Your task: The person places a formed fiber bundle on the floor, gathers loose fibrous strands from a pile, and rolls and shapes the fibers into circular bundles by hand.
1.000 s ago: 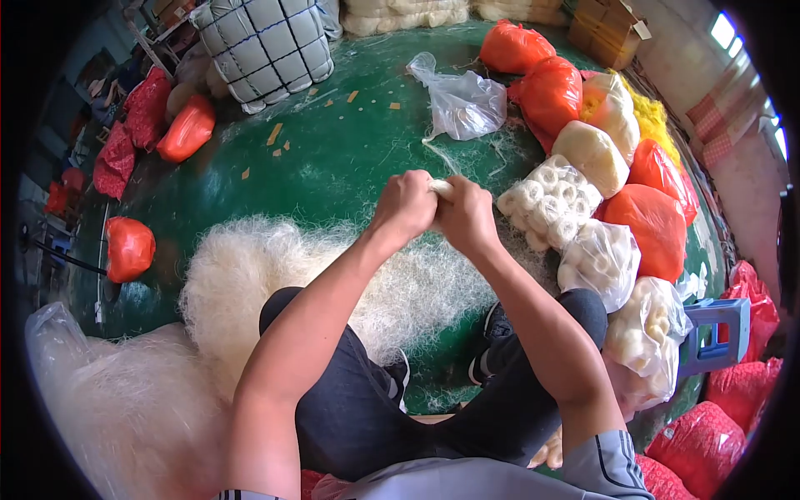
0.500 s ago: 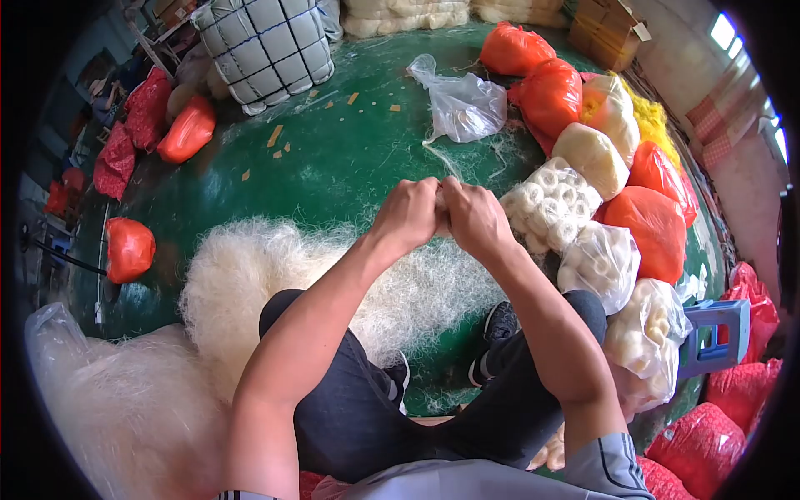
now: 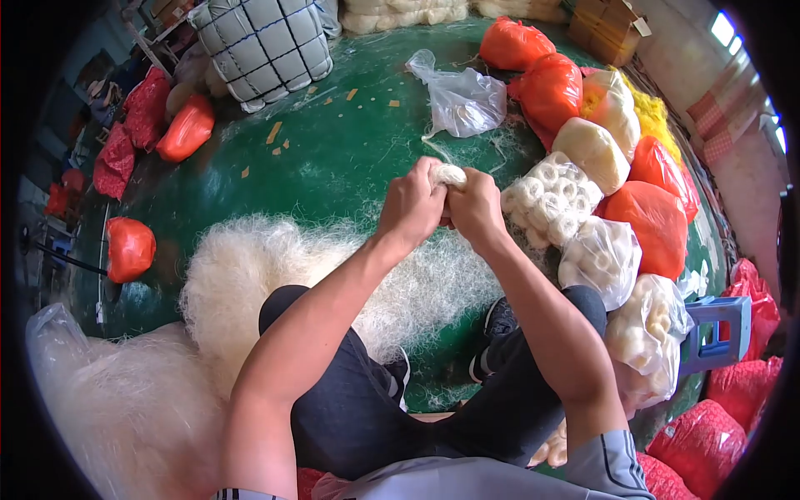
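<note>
Between my two hands is a small off-white coil of fibre (image 3: 448, 175), its rounded top showing above the thumbs. My left hand (image 3: 413, 202) grips its left side with curled fingers. My right hand (image 3: 477, 204) is closed around the right side, and the two hands meet. A pale loose strand (image 3: 435, 150) lies just beyond the hands, toward the clear plastic bag (image 3: 468, 104). Below my hands, a fluffy heap of cream fibre (image 3: 250, 275) spreads over the green floor (image 3: 350, 167) as far as my shoes. The underside of the coil is hidden by my fingers.
On the right stand a clear bag of small white coils (image 3: 552, 200), several orange bags (image 3: 646, 225) and a blue stool (image 3: 721, 329). More fibre in clear plastic (image 3: 125, 408) lies at lower left. A strapped grey bale (image 3: 262, 50) stands at the back.
Both hands have risen slightly and turned, so the coil's top now shows between them. The surrounding bags and fibre heap stay in place.
</note>
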### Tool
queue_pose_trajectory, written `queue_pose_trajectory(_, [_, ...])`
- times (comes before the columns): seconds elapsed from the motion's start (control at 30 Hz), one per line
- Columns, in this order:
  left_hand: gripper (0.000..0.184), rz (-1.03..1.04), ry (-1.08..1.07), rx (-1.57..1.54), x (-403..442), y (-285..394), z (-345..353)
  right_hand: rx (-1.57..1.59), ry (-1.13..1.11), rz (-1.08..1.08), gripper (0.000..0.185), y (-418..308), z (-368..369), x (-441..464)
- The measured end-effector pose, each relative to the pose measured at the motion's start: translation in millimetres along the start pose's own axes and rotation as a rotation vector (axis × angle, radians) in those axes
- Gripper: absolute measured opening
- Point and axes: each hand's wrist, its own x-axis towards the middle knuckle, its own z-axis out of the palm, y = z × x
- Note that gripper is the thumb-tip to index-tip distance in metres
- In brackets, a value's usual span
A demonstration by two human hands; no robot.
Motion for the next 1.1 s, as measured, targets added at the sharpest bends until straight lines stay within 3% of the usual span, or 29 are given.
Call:
queue_pose_trajectory(0.03, [0.025,0.100,-0.003,0.061,-1,0,-2,-0.205,-0.012,-0.127,0.015,-4,-6,-3])
queue_pose_trajectory(0.1, [0.025,0.247,-0.131,0.224,1,0,-15,-0.548,0.110,-0.694,0.014,8,-12,3])
queue_pose_trajectory(0.13, [0.025,0.198,-0.150,0.177,3,2,-16,-0.716,0.164,-0.983,0.013,13,-12,6])
queue_pose_trajectory(0.17, [0.025,0.148,-0.168,0.132,3,4,-18,-0.616,0.232,-0.986,0.014,18,-9,7])
queue_pose_trajectory(0.27, [0.021,0.083,-0.065,0.062,5,-4,-7,-0.168,0.041,-0.090,0.019,-14,-3,-10])
queue_pose_trajectory(0.3, [0.021,0.115,-0.050,0.069,4,-4,-5,-0.137,-0.037,-0.009,0.023,-16,-7,-8])
queue_pose_trajectory(0.4, [0.024,0.237,-0.162,0.210,4,-10,-9,-0.623,0.054,-0.757,0.017,10,-10,1])
queue_pose_trajectory(0.43, [0.025,0.281,-0.219,0.280,5,-12,-13,-0.685,0.094,-0.792,0.016,13,-8,3])
queue_pose_trajectory(0.53, [0.023,0.176,-0.139,0.112,5,-7,-11,-0.448,0.207,-0.577,0.016,2,-1,-11])
queue_pose_trajectory(0.57, [0.021,0.134,-0.113,0.061,5,-4,-9,-0.320,0.152,-0.323,0.017,4,1,-1])
queue_pose_trajectory(0.63, [0.018,0.047,-0.065,-0.044,1,-3,-2,-0.387,0.102,-0.465,0.017,12,-3,-2])
queue_pose_trajectory(0.77, [0.025,0.293,-0.213,0.364,5,-19,-10,-0.617,0.059,-0.709,0.020,18,-7,1])
queue_pose_trajectory(0.83, [0.020,0.067,-0.145,0.104,4,-3,-10,-0.527,0.180,-0.711,0.022,11,-3,-6])
queue_pose_trajectory(0.87, [0.017,-0.045,-0.111,-0.028,4,4,-10,-0.413,0.099,-0.476,0.023,5,-3,-6])
queue_pose_trajectory(0.93, [0.014,0.036,-0.064,-0.026,-1,-3,-3,-0.182,-0.060,0.002,0.025,-10,-6,-8])
queue_pose_trajectory(0.97, [0.013,0.076,-0.041,-0.024,-3,-6,0,-0.399,0.003,-0.255,0.020,23,-3,9])
queue_pose_trajectory(1.07, [0.020,0.306,-0.172,0.345,0,-18,-7,-0.784,0.045,-0.735,0.014,28,-4,8])
queue_pose_trajectory(1.1, [0.023,0.298,-0.148,0.334,2,-14,-9,-0.737,0.091,-0.755,0.014,24,-3,6])
